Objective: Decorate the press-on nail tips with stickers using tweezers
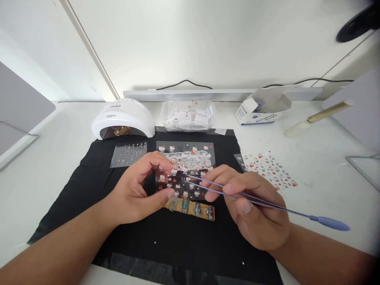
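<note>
My right hand (252, 202) grips a pair of purple tweezers (282, 208). Their two thin tips are slightly apart and point left over a clear sticker sheet (184, 193) with small cartoon-cat stickers. My left hand (139, 190) is at the left side of this sheet, thumb and index finger spread apart with nothing visible between them. Through or on the sheet shows a clear compartment box (190, 158) with small bits in it. Just below, a tan strip (191, 208) bears several decorated false nails (185, 205); its left end lies behind my left thumb.
Black cloth (178, 245) covers the white table. Behind it stand a white nail lamp (123, 118), a clear tub (188, 116) of pad packets and an alcohol pads box (263, 109). A gold-capped bottle (317, 118) and more stickers (267, 168) lie right, a gem sheet (129, 154) left.
</note>
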### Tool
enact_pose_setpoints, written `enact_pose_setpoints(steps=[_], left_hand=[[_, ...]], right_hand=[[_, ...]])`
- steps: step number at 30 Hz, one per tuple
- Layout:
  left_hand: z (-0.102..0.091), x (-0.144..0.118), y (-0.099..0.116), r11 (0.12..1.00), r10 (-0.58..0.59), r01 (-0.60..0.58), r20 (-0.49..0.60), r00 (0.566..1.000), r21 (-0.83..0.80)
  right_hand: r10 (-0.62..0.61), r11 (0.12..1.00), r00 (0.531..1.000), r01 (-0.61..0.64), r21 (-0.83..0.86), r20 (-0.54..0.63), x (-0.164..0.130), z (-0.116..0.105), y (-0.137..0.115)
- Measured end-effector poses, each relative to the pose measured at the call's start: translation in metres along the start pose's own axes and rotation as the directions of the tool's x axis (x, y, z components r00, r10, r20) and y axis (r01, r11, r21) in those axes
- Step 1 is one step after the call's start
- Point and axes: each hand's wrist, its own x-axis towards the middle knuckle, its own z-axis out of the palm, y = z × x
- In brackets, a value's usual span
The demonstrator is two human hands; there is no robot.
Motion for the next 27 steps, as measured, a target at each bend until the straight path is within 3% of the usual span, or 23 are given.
enact_pose_setpoints(steps=[18,27], left_hand=[[-0.0012,0.0022,-0.0009,1.0,0.006,-0.006,0.024,1.0,-0.004],[0.0033,0.0012,0.0025,0.997,-0.076,0.076,-0.008,0.997,0.023]], right_hand=[[-0.027,0.999,1.0,0.027,-0.025,0.013,0.0026,-0.0014,0.0],[-0.011,0.999,1.0,0.011,-0.033,-0.002,0.001,0.0025,-0.0038]])
